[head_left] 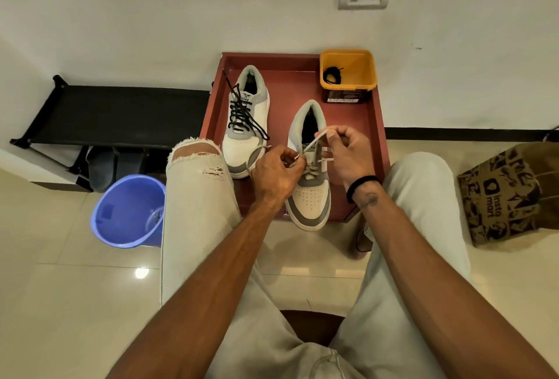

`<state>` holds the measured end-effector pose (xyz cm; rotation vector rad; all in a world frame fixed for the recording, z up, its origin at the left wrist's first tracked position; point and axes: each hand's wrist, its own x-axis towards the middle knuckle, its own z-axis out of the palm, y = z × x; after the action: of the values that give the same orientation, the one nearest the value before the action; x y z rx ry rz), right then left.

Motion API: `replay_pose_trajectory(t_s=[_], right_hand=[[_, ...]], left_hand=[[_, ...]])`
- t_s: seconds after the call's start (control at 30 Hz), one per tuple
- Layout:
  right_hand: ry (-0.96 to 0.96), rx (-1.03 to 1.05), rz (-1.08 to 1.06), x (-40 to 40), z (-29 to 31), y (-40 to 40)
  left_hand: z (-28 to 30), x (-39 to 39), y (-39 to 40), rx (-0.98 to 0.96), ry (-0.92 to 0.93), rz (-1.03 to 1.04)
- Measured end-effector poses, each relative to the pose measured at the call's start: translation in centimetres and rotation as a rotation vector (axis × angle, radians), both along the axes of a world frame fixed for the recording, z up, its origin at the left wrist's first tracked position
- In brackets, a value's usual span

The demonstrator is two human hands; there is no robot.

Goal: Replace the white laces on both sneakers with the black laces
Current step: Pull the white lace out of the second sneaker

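Hands work at the near sneaker (308,179) on the red tray (290,82) — left hand (276,171) and right hand (348,151) each pinch its white lace (314,141); far-left sneaker (246,124) wears black laces (242,112).

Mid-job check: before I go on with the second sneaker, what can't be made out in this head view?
- Lower eyelets of the grey-and-white right sneaker: covered by the left hand and right hand, both pinching the white lace.
- Coiled black lace in the yellow plastic tub: too small to judge its length.
- Label on the tub's dark base: too small.
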<state>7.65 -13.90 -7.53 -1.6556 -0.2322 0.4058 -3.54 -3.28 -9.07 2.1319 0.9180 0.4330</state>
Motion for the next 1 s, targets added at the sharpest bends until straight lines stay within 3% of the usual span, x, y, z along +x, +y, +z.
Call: replay_pose_trajectory(t_s=[0.1, 0.2, 0.5, 0.6, 0.67, 0.73, 0.8, 0.93, 1.0], right_hand=[[0.254, 0.249, -0.009, -0.3, 0.4, 0.2], [0.343, 0.316, -0.015, -0.7, 0.8, 0.4], [0.194, 0.157, -0.174, 0.2, 1.1, -0.6], [0.209, 0.127, -0.249, 0.8, 0.6, -0.9], [0.074, -0.021, -0.263, 1.0, 0.3, -1.3], [-0.209, -0.308, -0.144, 0.7, 0.7, -1.9], [-0.438, -0.461, 0.044, -0.1, 1.2, -2.1], [-0.400, -0.527, 0.415, -1.5, 1.6, -1.8], [-0.417, -0.601, 0.489, -1.8, 1.1, -1.8]], left_hand=[[0.0, 0.0, 0.0, 0.000, -0.002, -0.003], [0.0, 0.1, 0.0, 0.010, 0.009, 0.001], [0.0, 0.0, -0.1, 0.038, -0.033, -0.023], [-0.1, -0.1, -0.6, 0.231, -0.064, -0.157], [-0.1, -0.1, -0.8, 0.388, -0.040, -0.233], [-0.4, 0.0, -0.9, 0.467, -0.033, -0.273], [-0.8, 0.0, -0.9, 0.435, -0.039, -0.303], [-1.1, 0.4, -0.8, 0.246, -0.026, -0.310], [-1.2, 0.6, -0.9, 0.188, -0.030, -0.301]])
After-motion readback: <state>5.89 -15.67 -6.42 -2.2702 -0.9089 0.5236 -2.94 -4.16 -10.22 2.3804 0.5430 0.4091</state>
